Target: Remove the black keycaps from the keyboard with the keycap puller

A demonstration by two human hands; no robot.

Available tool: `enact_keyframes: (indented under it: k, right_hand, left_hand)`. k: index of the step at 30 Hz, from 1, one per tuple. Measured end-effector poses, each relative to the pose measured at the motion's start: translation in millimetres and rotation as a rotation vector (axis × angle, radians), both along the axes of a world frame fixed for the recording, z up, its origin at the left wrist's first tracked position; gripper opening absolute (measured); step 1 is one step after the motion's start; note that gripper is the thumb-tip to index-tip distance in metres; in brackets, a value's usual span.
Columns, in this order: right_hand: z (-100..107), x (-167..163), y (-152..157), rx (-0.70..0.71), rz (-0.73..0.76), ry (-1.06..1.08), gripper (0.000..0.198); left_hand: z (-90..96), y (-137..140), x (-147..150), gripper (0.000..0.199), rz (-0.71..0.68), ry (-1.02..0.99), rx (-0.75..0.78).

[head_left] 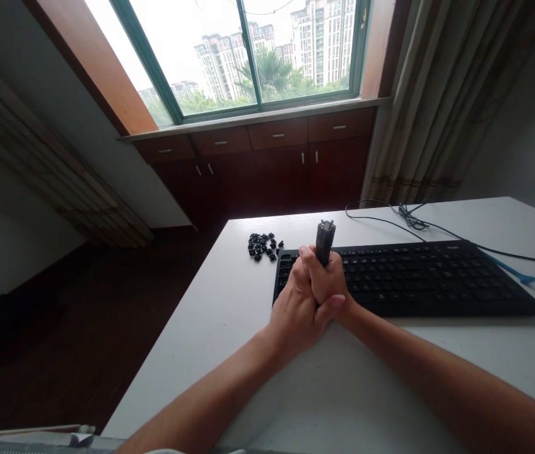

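A dark grey stick-shaped tool (325,243) stands nearly upright in my right hand (329,277), with small metal prongs at its top end. The right fingers are closed round its lower part, which is hidden. My left hand (296,309) wraps round the right fist from the left, its thumb lying across the right wrist. Whether the left fingers also touch the tool cannot be seen. Just behind the hands lies a black keyboard (404,274), its left part partly covered by them. Bare key positions show at its left end.
Several loose black keycaps (262,246) lie in a pile left of the keyboard. A coiled black cable (409,217) rests behind it. A slim blue item (513,271) lies at its right end. The white table (211,315) has its left edge beside my left arm.
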State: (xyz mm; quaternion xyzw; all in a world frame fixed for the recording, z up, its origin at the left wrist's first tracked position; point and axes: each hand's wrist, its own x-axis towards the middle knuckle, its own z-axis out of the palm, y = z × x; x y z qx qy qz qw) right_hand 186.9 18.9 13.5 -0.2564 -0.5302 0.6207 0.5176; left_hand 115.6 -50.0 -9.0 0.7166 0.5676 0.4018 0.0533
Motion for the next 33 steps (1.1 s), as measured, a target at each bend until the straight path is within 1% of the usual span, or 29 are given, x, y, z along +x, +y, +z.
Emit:
enact_keyframes:
  k: [2, 4, 6, 9, 12, 16, 22, 25, 28, 31, 33]
  right_hand:
    - [0, 1, 4, -0.053, 0.018, 0.070, 0.047]
    - [3, 4, 10, -0.119, 0.062, 0.162, 0.049]
    - [7, 10, 18, -0.176, 0.098, 0.248, 0.048]
    - [11, 18, 28, -0.236, 0.074, 0.309, 0.046]
    - [10, 22, 35, -0.289, 0.016, 0.303, 0.047]
    - [8, 22, 35, -0.296, 0.013, 0.257, 0.048]
    - [7, 22, 32, -0.259, 0.038, 0.210, 0.049]
    - [8, 23, 31, -0.246, 0.056, 0.224, 0.048]
    - [9, 24, 31, -0.232, 0.091, 0.226, 0.044]
    - [10, 25, 30, -0.223, 0.108, 0.210, 0.041]
    - [10, 26, 29, -0.221, 0.107, 0.197, 0.040]
  left_hand:
    - [5.4, 0, -5, 0.082, -0.015, -0.039, -0.062]
    - [12.4, 0, -13, 0.082, -0.024, -0.050, -0.143]
    - [18.7, 0, -26, 0.078, -0.037, 0.014, -0.180]
    - [23.3, 0, -43, 0.064, -0.074, 0.180, -0.129]
    - [23.0, 1, -52, 0.048, -0.097, 0.241, -0.085]
    - [22.7, 1, -50, 0.031, -0.154, 0.212, -0.088]
    - [24.6, 3, -48, 0.013, -0.208, 0.083, -0.106]
    - [25.7, 6, -60, 0.011, -0.133, 0.007, -0.052]
    - [25.4, 9, -84, 0.012, 0.040, 0.013, 0.029]
    - [20.1, 11, -110, 0.017, 0.198, 0.044, 0.047]
    - [13.5, 13, -122, 0.021, 0.238, 0.049, 0.036]
